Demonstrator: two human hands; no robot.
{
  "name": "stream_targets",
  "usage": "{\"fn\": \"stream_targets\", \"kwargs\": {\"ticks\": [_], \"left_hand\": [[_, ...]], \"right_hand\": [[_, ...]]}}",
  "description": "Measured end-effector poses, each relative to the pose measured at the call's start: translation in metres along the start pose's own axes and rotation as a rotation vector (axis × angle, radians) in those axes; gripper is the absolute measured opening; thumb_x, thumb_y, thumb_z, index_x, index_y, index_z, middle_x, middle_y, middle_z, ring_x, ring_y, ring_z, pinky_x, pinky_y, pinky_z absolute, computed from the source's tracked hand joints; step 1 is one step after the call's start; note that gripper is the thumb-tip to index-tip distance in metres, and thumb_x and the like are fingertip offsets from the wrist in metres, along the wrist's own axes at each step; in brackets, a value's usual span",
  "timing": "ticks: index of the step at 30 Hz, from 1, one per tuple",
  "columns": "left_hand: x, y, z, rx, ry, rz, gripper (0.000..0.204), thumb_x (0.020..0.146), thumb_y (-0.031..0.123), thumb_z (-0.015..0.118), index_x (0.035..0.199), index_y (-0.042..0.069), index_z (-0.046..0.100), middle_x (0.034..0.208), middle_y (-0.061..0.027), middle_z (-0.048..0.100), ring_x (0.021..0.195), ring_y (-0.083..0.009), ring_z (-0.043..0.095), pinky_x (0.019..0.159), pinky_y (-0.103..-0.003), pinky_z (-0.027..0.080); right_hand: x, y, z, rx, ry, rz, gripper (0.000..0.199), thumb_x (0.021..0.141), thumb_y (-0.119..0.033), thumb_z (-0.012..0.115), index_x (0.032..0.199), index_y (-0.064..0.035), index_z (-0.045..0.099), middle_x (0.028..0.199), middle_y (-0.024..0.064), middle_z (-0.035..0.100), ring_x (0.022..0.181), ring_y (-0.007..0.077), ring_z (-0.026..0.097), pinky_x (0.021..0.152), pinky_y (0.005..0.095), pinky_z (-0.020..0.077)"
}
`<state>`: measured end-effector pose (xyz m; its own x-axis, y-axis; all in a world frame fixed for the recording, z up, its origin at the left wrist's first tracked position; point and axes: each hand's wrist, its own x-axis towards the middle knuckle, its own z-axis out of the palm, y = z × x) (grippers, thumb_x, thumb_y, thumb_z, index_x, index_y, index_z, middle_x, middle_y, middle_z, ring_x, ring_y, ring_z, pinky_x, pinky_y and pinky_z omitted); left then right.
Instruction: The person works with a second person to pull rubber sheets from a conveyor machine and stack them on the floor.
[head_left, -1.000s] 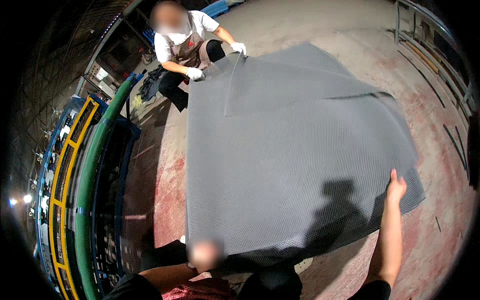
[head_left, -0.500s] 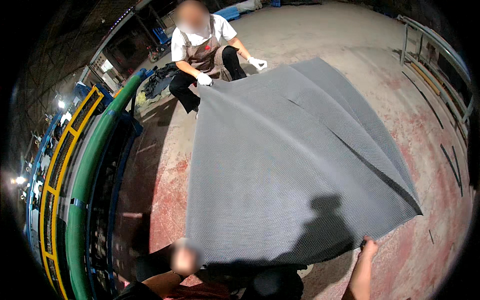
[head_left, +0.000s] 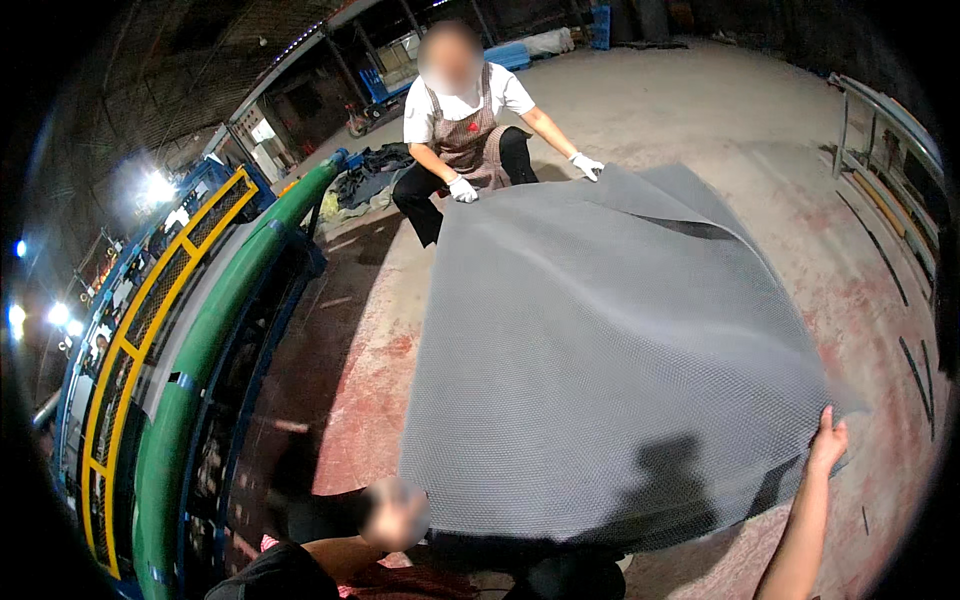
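The large grey mesh sheet [head_left: 610, 360] is spread above the reddish concrete floor [head_left: 350, 400], billowing upward in the middle, with one fold turned over at its far right part.

Right hand [head_left: 828, 440]: the bare forearm rises from the lower edge and extends steeply upward to the near right corner of the sheet. The fingers are closed on the sheet's edge, gripping it.

Left hand [head_left: 395, 515]: positioned at the near left corner of the sheet. It is blurred; finger state cannot be determined.

At the far edge of the sheet, a crouching co-worker in a white shirt and brown apron [head_left: 465, 130] grips it with both white-gloved hands [head_left: 462, 189]. A green and yellow railed machine [head_left: 190, 370] stands left of the sheet.
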<state>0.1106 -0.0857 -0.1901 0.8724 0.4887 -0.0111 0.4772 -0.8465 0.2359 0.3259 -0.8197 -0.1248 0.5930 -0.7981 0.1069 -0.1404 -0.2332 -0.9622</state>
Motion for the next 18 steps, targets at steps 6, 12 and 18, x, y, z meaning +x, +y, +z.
{"fn": "stream_targets", "kwargs": {"ticks": [6,12,18], "left_hand": [[-0.006,0.031,-0.03,0.183,-0.12,-0.15,0.08,0.071,0.057,0.05,0.124,0.002,0.026,0.123,-0.0146,0.034,0.114,-0.0255,0.03,0.098,-0.037,0.021],[-0.019,0.074,-0.085,0.378,-0.409,0.28,0.07,0.066,-0.004,0.049,0.122,0.035,0.036,0.129,-0.0212,0.019,0.103,-0.0368,0.039,0.081,-0.037,0.041],[-0.025,0.062,-0.085,0.24,-0.482,0.195,0.078,0.061,-0.009,0.049,0.122,0.037,0.038,0.134,-0.0198,0.012,0.114,-0.0393,0.031,0.089,-0.035,0.038]], "right_hand": [[-0.022,0.085,-0.021,-0.529,0.128,0.136,0.046,0.076,-0.036,0.058,0.085,0.0089,0.055,0.088,0.0225,0.058,0.075,0.0318,0.054,0.072,0.0376,0.0407],[-0.056,0.091,-0.001,-0.633,0.258,0.254,0.048,0.078,-0.035,0.054,0.093,0.0102,0.054,0.095,0.0243,0.056,0.084,0.0354,0.054,0.078,0.0378,0.0403],[-0.058,0.077,0.001,0.406,0.025,0.636,0.055,0.074,-0.046,0.056,0.094,0.0053,0.054,0.091,0.0172,0.058,0.075,0.0254,0.056,0.068,0.0352,0.0439]]}}
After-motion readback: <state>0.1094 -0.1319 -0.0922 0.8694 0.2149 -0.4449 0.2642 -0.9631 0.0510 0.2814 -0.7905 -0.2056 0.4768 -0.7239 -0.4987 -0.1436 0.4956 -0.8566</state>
